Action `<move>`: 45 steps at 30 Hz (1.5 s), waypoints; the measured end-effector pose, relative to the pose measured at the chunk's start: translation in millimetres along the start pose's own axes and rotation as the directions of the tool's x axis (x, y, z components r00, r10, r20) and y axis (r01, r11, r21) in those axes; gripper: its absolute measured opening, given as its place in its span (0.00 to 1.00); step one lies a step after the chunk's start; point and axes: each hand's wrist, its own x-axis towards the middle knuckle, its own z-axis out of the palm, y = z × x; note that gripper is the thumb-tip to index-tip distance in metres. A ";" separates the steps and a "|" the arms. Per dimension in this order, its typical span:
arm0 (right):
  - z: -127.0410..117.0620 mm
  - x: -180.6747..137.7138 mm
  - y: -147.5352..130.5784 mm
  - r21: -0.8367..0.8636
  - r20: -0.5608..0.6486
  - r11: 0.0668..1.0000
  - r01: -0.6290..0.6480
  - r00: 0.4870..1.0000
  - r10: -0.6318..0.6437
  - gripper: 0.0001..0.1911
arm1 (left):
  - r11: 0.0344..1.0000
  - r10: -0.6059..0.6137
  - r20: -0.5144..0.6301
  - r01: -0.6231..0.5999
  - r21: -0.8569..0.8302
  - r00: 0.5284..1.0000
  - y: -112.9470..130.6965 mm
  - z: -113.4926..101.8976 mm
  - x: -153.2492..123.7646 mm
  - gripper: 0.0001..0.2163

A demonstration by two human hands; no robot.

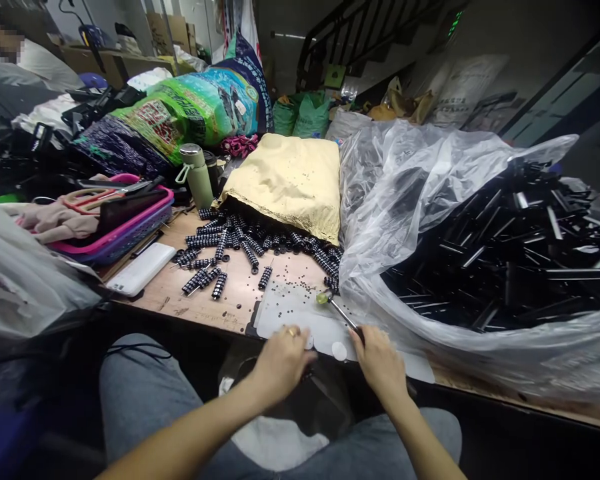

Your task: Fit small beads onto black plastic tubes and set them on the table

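Observation:
At the table's front edge my left hand (283, 361) is closed, its fingers curled and slightly blurred; a small dark bit shows below them, but I cannot make out what it is. To its right, my right hand (381, 365) is closed around the dark end of a tool with a metal shaft (344, 315) and a yellow-green far end. Both hands are over a pale flat sheet (285, 310) scattered with tiny dark rings (300, 285). Beyond them lie several black ridged rollers (250, 250), some with thin metal pins sticking out.
A cream sack (285, 180) lies behind the rollers. On the right, a clear plastic bag (380, 200) holds black parts (480, 253). Leftward are a white phone-like slab (143, 268), a pink-and-purple basket (130, 240) with scissors (93, 200), and a green bottle (196, 177). Another person is at far left.

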 end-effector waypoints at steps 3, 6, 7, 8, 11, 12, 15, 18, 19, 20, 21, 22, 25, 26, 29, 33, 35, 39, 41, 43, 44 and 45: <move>-2.1 16.6 -11.0 0.107 -0.084 0.987 0.121 0.990 -0.112 0.15 | 0.962 -0.221 -0.214 0.248 0.113 0.952 -47.2 -12.3 52.6 0.17; -7.2 43.6 -40.1 0.312 -0.112 0.922 0.229 0.973 -0.203 0.13 | 0.920 -0.319 -0.181 0.350 0.175 0.930 -88.0 -16.7 93.1 0.16; -7.8 55.0 -52.3 0.371 -0.112 0.893 0.254 0.967 -0.229 0.13 | 0.922 -0.319 -0.157 0.345 0.178 0.935 -95.8 -15.5 98.1 0.14; -7.6 67.7 -65.0 0.419 -0.111 0.867 0.271 0.962 -0.248 0.13 | 0.928 -0.309 -0.136 0.330 0.174 0.941 -100.3 -13.4 98.5 0.11; -2.2 111.3 -101.1 0.479 -0.111 0.827 0.296 0.954 -0.277 0.13 | 0.942 -0.269 -0.137 0.290 0.167 0.953 -100.8 -5.9 80.6 0.09; 0.6 126.3 -111.2 0.493 -0.112 0.819 0.294 0.955 -0.276 0.14 | 0.945 -0.263 -0.152 0.286 0.160 0.953 -98.9 -4.7 71.8 0.10; 9.9 162.5 -132.9 0.558 -0.095 0.790 0.255 0.965 -0.244 0.13 | 0.932 -0.356 -0.207 0.332 -0.144 0.911 -94.6 -8.3 49.0 0.12; 17.6 176.0 -142.2 0.669 -0.040 0.720 0.183 0.976 -0.212 0.11 | 0.536 -0.612 -0.032 0.385 -0.751 0.790 -93.7 -18.3 38.7 0.11; 19.2 175.9 -143.3 0.706 -0.019 0.690 0.158 0.979 -0.205 0.11 | 0.345 -0.658 0.067 0.379 -0.858 0.750 -93.7 -21.5 37.7 0.12; 20.3 174.4 -143.6 0.741 0.002 0.659 0.134 0.980 -0.201 0.11 | 0.187 -0.678 0.147 0.363 -0.913 0.720 -93.7 -24.2 37.5 0.12; 20.8 172.1 -143.7 0.770 0.025 0.628 0.108 0.980 -0.200 0.10 | 0.086 -0.682 0.195 0.342 -0.936 0.705 -93.5 -26.1 37.9 0.13; 20.8 169.5 -143.7 0.799 0.054 0.596 0.078 0.978 -0.201 0.09 | 0.045 -0.677 0.209 0.324 -0.945 0.705 -93.0 -27.2 38.6 0.14; 18.9 161.2 -144.2 0.881 0.181 0.469 -0.058 0.958 -0.221 0.04 | 0.185 -0.635 0.119 0.300 -0.936 0.763 -89.9 -26.7 40.3 0.15; 18.2 158.0 -144.5 0.901 0.228 0.419 -0.114 0.946 -0.232 0.05 | 0.264 -0.616 0.071 0.291 -0.919 0.784 -88.4 -25.9 40.4 0.15; 16.7 146.6 -144.4 0.924 0.344 0.268 -0.274 0.901 -0.266 0.10 | 0.436 -0.570 -0.037 0.264 -0.860 0.820 -83.3 -23.9 39.4 0.16; 17.2 133.0 -141.6 0.911 0.412 0.104 -0.400 0.860 -0.301 0.10 | 0.549 -0.556 -0.137 0.239 -0.801 0.820 -77.8 -22.4 37.6 0.15; 18.1 129.9 -140.1 0.901 0.423 0.048 -0.431 0.850 -0.312 0.09 | 0.596 -0.538 -0.173 0.227 -0.770 0.825 -76.3 -21.6 37.4 0.14; 16.7 125.8 -136.1 0.903 0.407 0.009 -0.429 0.850 -0.334 0.10 | 0.673 -0.480 -0.202 0.211 -0.709 0.854 -75.6 -20.3 36.9 0.13; 12.4 122.2 -133.2 0.921 0.373 0.028 -0.389 0.858 -0.353 0.12 | 0.685 -0.490 -0.205 0.229 -0.692 0.847 -76.5 -20.2 35.6 0.14; 6.3 119.4 -131.4 0.939 0.333 0.053 -0.340 0.858 -0.391 0.13 | 0.665 -0.534 -0.190 0.271 -0.696 0.824 -78.1 -20.3 34.0 0.18; 3.4 119.4 -131.6 0.951 0.306 0.092 -0.295 0.858 -0.412 0.14 | 0.642 -0.557 -0.172 0.289 -0.710 0.813 -79.1 -20.3 33.3 0.20; 1.1 121.2 -133.0 0.961 0.274 0.156 -0.228 0.863 -0.425 0.14 | 0.609 -0.571 -0.144 0.300 -0.734 0.808 -80.0 -20.0 33.0 0.23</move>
